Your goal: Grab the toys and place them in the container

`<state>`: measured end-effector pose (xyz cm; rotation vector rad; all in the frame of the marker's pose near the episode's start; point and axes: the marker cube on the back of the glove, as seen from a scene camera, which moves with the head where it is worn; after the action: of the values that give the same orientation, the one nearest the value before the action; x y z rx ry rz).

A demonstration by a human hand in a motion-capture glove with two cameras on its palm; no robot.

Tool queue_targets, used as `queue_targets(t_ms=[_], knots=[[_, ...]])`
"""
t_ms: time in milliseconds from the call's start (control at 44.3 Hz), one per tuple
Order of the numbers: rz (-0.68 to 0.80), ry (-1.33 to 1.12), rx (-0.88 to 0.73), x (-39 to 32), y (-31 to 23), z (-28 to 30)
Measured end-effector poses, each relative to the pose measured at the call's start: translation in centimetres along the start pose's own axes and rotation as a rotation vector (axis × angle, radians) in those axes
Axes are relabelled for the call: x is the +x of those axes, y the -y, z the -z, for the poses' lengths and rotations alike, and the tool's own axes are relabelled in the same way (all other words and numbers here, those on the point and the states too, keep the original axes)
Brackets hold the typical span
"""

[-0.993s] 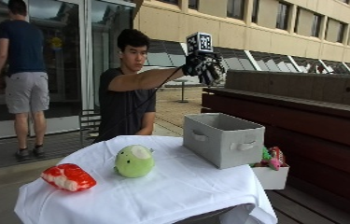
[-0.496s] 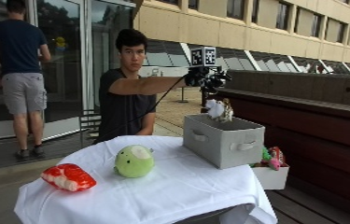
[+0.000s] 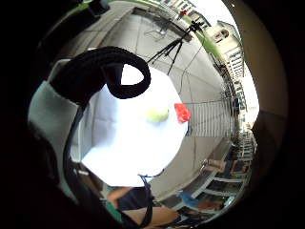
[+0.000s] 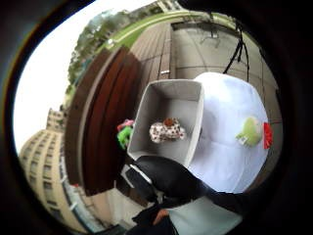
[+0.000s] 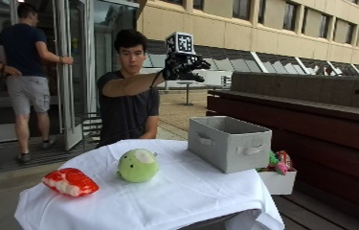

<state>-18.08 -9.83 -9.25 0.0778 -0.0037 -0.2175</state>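
Right hand (image 5: 184, 67): hovering high above the table, fingers spreading, gripping nothing.
Gray container (image 5: 229, 143): sitting well below the hand.
Spotted toy (image 4: 167, 131): lying inside the container.
Green toy (image 5: 138, 165), red toy (image 5: 71, 181): resting on the white tablecloth (image 5: 179, 196), far below the hand.

A grey fabric container (image 5: 230, 143) with side handles stands upright at the table's three o'clock; a spotted plush toy (image 4: 167, 131) lies inside. A green round toy (image 5: 138, 165) (upright) sits centrally, a red-and-white toy (image 5: 71, 182) at nine o'clock.
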Motion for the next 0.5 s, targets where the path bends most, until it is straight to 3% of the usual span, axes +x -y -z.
queue_targets(t_ms=[226, 496], knots=[[-0.111, -0.009, -0.001, 11.5, 0.1, -0.5], [-0.220, -0.043, -0.063, 20.9, -0.3, -6.6]])
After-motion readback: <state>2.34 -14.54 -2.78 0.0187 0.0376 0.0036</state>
